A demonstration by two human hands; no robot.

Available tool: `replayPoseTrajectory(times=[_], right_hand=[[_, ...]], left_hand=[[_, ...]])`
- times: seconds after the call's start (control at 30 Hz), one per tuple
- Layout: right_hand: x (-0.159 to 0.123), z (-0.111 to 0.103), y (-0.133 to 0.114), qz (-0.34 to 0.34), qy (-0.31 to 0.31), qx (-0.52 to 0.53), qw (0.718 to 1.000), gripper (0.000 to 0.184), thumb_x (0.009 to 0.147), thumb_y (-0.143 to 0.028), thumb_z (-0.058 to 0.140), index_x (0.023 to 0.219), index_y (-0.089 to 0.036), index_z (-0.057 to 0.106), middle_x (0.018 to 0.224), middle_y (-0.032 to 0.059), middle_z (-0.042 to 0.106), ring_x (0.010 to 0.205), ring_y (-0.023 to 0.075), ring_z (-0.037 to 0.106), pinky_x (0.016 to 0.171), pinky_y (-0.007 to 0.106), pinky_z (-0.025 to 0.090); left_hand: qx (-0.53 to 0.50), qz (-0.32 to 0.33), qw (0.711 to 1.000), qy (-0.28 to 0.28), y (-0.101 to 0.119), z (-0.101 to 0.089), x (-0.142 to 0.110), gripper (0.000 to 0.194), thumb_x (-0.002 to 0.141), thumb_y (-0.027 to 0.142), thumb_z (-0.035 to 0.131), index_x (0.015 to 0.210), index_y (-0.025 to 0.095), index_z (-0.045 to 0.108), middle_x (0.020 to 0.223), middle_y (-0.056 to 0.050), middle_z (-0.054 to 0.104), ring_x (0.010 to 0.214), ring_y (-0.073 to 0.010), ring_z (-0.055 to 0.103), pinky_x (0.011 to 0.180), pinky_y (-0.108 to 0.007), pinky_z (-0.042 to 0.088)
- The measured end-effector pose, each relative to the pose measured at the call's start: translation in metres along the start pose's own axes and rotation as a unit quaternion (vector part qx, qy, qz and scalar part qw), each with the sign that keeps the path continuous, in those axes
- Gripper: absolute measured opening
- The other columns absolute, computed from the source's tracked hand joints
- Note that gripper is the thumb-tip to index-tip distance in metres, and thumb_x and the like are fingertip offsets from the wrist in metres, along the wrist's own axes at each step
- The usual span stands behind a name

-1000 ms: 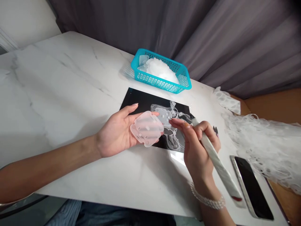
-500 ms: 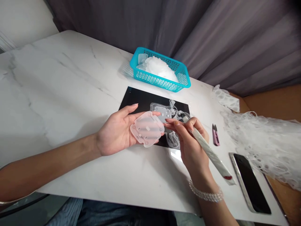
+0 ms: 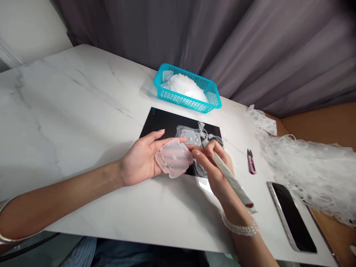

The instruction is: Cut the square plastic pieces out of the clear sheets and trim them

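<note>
My left hand (image 3: 144, 157) is palm up, its fingers stretched under a thin translucent plate (image 3: 174, 158) with slots and small holes. The plate rests on these fingers. My right hand (image 3: 218, 165) grips a long tool with a pale, wrapped handle (image 3: 235, 187) between its fingers; the tool's tip is hard to see. My right thumb and index finger also meet the plate's right edge. Behind the hands, a similar clear moulded sheet (image 3: 189, 135) with loose frame-like trimmings lies on a black mat (image 3: 160, 122).
A turquoise basket (image 3: 187, 105) holding white translucent pieces stands at the back. To the right lie pink thread snips (image 3: 251, 163), a phone (image 3: 292, 218) and a large heap of clear trimmings (image 3: 319, 170). A grey curtain (image 3: 155, 33) hangs behind the white marbled table (image 3: 83, 122).
My right hand has moved left with the tool, bringing its fingers to the plate's right edge. The plate has turned slightly in my left hand. The camera view has shifted a little.
</note>
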State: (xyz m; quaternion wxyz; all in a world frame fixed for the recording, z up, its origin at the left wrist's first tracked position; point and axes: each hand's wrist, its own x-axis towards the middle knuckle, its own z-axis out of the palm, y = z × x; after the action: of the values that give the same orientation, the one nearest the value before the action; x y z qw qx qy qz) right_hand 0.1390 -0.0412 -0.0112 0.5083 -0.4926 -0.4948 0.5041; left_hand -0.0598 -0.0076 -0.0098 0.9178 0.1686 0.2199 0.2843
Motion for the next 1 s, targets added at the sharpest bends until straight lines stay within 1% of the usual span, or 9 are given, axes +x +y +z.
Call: replayPoseTrajectory(times=[0.13,0.23,0.4,0.47,0.57,0.67,0.73,0.83,1.0], right_hand=[[0.002,0.004,-0.001,0.036,-0.038,-0.014,0.999,0.046,0.079,-0.026,0.076,0.068,-0.023,0.031,0.067,-0.0042,0.064,0.059,0.0102,0.054,0.059,0.025,0.047],[0.022,0.0,-0.008,-0.01,0.01,-0.042,0.999,0.047,0.076,-0.026,0.078,0.066,-0.023,0.031,0.06,-0.006,0.055,0.055,0.0095,0.052,0.055,0.024,0.045],[0.121,-0.012,-0.033,-0.132,0.114,-0.05,0.983,0.041,0.074,-0.023,0.073,0.071,-0.024,0.032,0.068,-0.0068,0.053,0.063,0.0107,0.059,0.062,0.027,0.054],[0.166,-0.017,-0.039,-0.131,0.186,-0.053,0.972,0.04,0.076,-0.024,0.069,0.073,-0.025,0.029,0.066,-0.0092,0.045,0.061,0.0088,0.056,0.066,0.027,0.055],[0.198,-0.022,-0.039,-0.109,0.213,-0.07,0.968,0.036,0.081,-0.037,0.066,0.076,-0.026,0.032,0.073,-0.0055,0.052,0.07,0.012,0.061,0.072,0.032,0.056],[0.171,-0.021,-0.027,-0.102,0.193,-0.082,0.972,0.032,0.089,-0.055,0.053,0.085,-0.026,0.041,0.084,0.0014,0.062,0.082,0.0176,0.067,0.074,0.036,0.057],[0.131,-0.017,-0.016,-0.093,0.143,-0.087,0.982,0.038,0.093,-0.063,0.04,0.095,-0.026,0.047,0.087,0.0041,0.067,0.084,0.0204,0.069,0.074,0.038,0.058],[0.072,-0.015,0.001,-0.068,0.097,-0.118,0.986,0.046,0.096,-0.066,0.033,0.109,-0.026,0.054,0.089,0.0061,0.07,0.087,0.0227,0.07,0.077,0.04,0.058],[0.038,-0.03,0.024,-0.059,0.12,-0.237,0.962,0.047,0.098,-0.062,0.031,0.108,-0.025,0.058,0.103,0.0086,0.071,0.102,0.0248,0.068,0.095,0.044,0.051]], left_hand=[[0.036,0.005,0.999,0.023,-0.004,-0.001,0.002,0.061,0.099,0.05,0.038,0.146,0.011,0.042,0.127,-0.018,0.066,0.115,-0.0288,0.066,0.108,-0.049,0.042],[0.08,0.024,0.996,0.04,-0.002,-0.006,0.006,0.064,0.098,0.051,0.038,0.147,0.009,0.038,0.122,-0.019,0.069,0.112,-0.0281,0.067,0.108,-0.046,0.043],[0.269,0.123,0.948,0.113,0.001,-0.018,0.011,0.062,0.097,0.045,0.045,0.145,0.007,0.041,0.117,-0.02,0.07,0.11,-0.0275,0.068,0.103,-0.045,0.049],[0.431,0.186,0.876,0.111,-0.002,-0.022,0.011,0.054,0.096,0.042,0.047,0.138,0.008,0.051,0.124,-0.019,0.068,0.115,-0.0275,0.066,0.102,-0.045,0.051],[0.67,0.305,0.674,0.053,-0.009,-0.027,0.01,0.043,0.098,0.03,0.044,0.132,0.009,0.059,0.133,-0.016,0.063,0.127,-0.0258,0.057,0.11,-0.044,0.045],[0.801,0.364,0.475,0.002,-0.013,-0.033,0.015,0.044,0.099,0.022,0.038,0.137,0.007,0.054,0.143,-0.016,0.056,0.138,-0.0265,0.046,0.116,-0.044,0.038],[0.854,0.343,0.391,0.006,-0.013,-0.037,0.021,0.047,0.1,0.026,0.04,0.14,0.004,0.051,0.149,-0.02,0.049,0.141,-0.0304,0.042,0.117,-0.048,0.034],[0.901,0.283,0.33,0.009,-0.009,-0.043,0.03,0.055,0.1,0.036,0.043,0.143,0.002,0.048,0.152,-0.023,0.044,0.144,-0.0336,0.038,0.119,-0.054,0.027],[0.916,0.264,0.302,-0.013,-0.01,-0.045,0.029,0.061,0.1,0.046,0.041,0.145,0.004,0.046,0.153,-0.022,0.043,0.146,-0.0334,0.034,0.121,-0.05,0.022]])
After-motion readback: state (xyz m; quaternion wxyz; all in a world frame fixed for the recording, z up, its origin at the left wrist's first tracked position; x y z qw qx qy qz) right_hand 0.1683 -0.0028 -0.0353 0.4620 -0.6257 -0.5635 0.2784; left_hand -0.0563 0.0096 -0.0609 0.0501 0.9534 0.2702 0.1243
